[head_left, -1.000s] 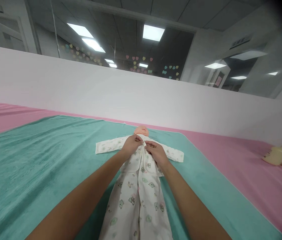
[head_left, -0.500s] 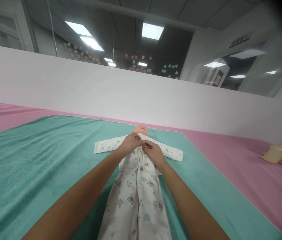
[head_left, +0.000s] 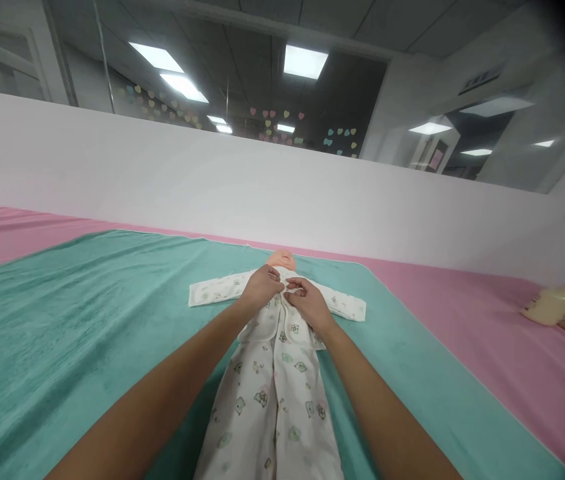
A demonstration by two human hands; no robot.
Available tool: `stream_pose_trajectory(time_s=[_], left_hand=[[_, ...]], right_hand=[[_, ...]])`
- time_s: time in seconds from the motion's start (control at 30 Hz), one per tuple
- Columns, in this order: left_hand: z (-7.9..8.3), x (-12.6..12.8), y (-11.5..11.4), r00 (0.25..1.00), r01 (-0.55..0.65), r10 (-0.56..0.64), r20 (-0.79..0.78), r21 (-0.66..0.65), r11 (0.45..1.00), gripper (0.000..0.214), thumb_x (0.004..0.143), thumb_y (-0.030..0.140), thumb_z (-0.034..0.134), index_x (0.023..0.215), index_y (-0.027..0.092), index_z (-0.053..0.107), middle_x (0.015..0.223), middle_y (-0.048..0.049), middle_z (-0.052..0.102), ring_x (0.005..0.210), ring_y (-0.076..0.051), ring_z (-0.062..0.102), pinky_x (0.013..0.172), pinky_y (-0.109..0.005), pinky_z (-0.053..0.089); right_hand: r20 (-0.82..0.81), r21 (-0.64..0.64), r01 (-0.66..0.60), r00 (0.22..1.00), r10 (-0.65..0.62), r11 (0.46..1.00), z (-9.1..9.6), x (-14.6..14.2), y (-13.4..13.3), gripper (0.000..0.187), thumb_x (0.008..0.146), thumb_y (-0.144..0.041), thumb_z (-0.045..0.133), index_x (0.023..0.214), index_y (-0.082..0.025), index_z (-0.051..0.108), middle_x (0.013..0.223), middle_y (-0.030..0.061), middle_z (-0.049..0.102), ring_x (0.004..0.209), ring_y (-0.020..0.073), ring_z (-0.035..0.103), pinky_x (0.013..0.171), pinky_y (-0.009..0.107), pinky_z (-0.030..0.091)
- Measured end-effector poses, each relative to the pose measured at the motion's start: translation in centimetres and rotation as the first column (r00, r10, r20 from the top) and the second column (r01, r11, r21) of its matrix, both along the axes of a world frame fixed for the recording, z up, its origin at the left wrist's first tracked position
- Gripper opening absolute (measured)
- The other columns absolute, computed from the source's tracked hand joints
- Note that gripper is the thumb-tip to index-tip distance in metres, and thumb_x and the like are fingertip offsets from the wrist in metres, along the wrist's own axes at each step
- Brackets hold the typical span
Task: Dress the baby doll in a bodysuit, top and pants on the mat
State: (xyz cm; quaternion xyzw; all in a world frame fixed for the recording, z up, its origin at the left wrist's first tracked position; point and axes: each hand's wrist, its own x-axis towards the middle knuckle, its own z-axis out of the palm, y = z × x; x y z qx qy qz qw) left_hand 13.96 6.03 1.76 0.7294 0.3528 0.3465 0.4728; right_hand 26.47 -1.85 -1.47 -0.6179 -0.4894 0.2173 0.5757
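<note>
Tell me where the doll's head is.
Head view, centre: the doll's head lies near the far edge of the teal blanket, just beyond the left hand and right hand pinching the romper.

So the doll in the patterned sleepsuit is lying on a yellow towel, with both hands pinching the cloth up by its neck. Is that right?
Not quite: the towel is teal, not yellow. The head view shows the doll in the patterned sleepsuit lying on it, with the left hand and the right hand pinching the cloth by its neck.
</note>
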Motion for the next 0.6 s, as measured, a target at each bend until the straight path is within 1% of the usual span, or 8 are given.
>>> stream_pose_trajectory(time_s=[0.17, 0.27, 0.33, 0.4, 0.47, 0.53, 0.6], left_hand=[[-0.34, -0.19, 0.45, 0.999, 0.018, -0.017, 0.039, -0.034, 0.999, 0.028, 0.058, 0.018, 0.058, 0.086, 0.018, 0.053, 0.079, -0.0009, 0.059, 0.06, -0.011, 0.051, 0.049, -0.022, 0.036], [-0.32, -0.27, 0.46, 0.996, 0.065, -0.064, 0.066, -0.026, 0.998, 0.023, 0.06, 0.018, 0.059, 0.083, 0.018, 0.054, 0.077, -0.001, 0.059, 0.061, -0.011, 0.051, 0.051, -0.021, 0.036], [-0.29, -0.24, 0.35, 0.994, 0.081, -0.08, 0.072, -0.012, 0.997, 0.022, 0.062, 0.019, 0.059, 0.083, 0.018, 0.055, 0.075, -0.0004, 0.058, 0.061, -0.011, 0.051, 0.052, -0.021, 0.036], [-0.32, -0.15, 0.21, 0.996, 0.06, -0.061, 0.064, 0.017, 0.998, 0.021, 0.063, 0.019, 0.059, 0.083, 0.018, 0.055, 0.077, -0.0004, 0.058, 0.064, -0.011, 0.052, 0.053, -0.021, 0.037], [-0.43, -0.06, 0.13, 0.999, 0.013, -0.016, 0.05, 0.061, 0.998, 0.019, 0.064, 0.019, 0.058, 0.083, 0.018, 0.056, 0.079, -0.001, 0.058, 0.066, -0.012, 0.052, 0.055, -0.021, 0.038], [-0.58, -0.02, 0.16, 0.998, -0.029, 0.024, 0.049, 0.103, 0.994, 0.016, 0.067, 0.02, 0.056, 0.082, 0.018, 0.058, 0.082, -0.0016, 0.059, 0.066, -0.012, 0.052, 0.056, -0.021, 0.039], [-0.71, -0.03, 0.29, 0.999, -0.02, 0.015, 0.043, 0.129, 0.991, 0.015, 0.07, 0.021, 0.052, 0.083, 0.019, 0.061, 0.084, -0.0019, 0.06, 0.064, -0.012, 0.053, 0.056, -0.022, 0.04]], right_hand=[[0.022, 0.013, -0.008, 1.0, 0.008, 1.0, 0.06, -0.06, -0.08, 0.035, 0.066, -0.032, 0.06, 0.1, -0.024, 0.06, 0.1, 0.0012, 0.061, 0.054, 0.0071, 0.044, 0.053, 0.023, 0.036], [0.029, 0.018, -0.004, 1.0, 0.004, 1.0, 0.11, -0.12, -0.13, 0.034, 0.066, -0.031, 0.059, 0.099, -0.023, 0.061, 0.098, 0.0011, 0.062, 0.053, 0.0073, 0.044, 0.053, 0.023, 0.035], [0.036, 0.014, 0.004, 0.999, -0.004, 1.0, 0.08, -0.1, -0.11, 0.034, 0.066, -0.031, 0.059, 0.099, -0.023, 0.062, 0.093, 0.0005, 0.064, 0.053, 0.0079, 0.044, 0.053, 0.023, 0.035], [0.049, 0.003, 0.016, 0.999, -0.016, 1.0, -0.01, -0.03, -0.06, 0.033, 0.066, -0.031, 0.059, 0.098, -0.024, 0.063, 0.085, -0.0002, 0.064, 0.052, 0.0086, 0.044, 0.053, 0.024, 0.034], [0.065, -0.012, 0.027, 0.998, -0.026, 1.0, -0.12, 0.06, 0.0, 0.034, 0.067, -0.032, 0.059, 0.099, -0.024, 0.063, 0.08, -0.0006, 0.063, 0.052, 0.0092, 0.044, 0.053, 0.024, 0.034], [0.085, -0.008, 0.038, 0.996, -0.037, 0.999, -0.24, 0.11, 0.05, 0.033, 0.068, -0.033, 0.057, 0.099, -0.024, 0.064, 0.08, -0.0001, 0.062, 0.054, 0.0099, 0.044, 0.054, 0.024, 0.035], [0.122, 0.03, 0.054, 0.991, -0.058, 0.998, -0.35, 0.07, 0.08, 0.03, 0.07, -0.033, 0.055, 0.096, -0.022, 0.065, 0.082, 0.0009, 0.061, 0.057, 0.0108, 0.045, 0.056, 0.024, 0.037]])
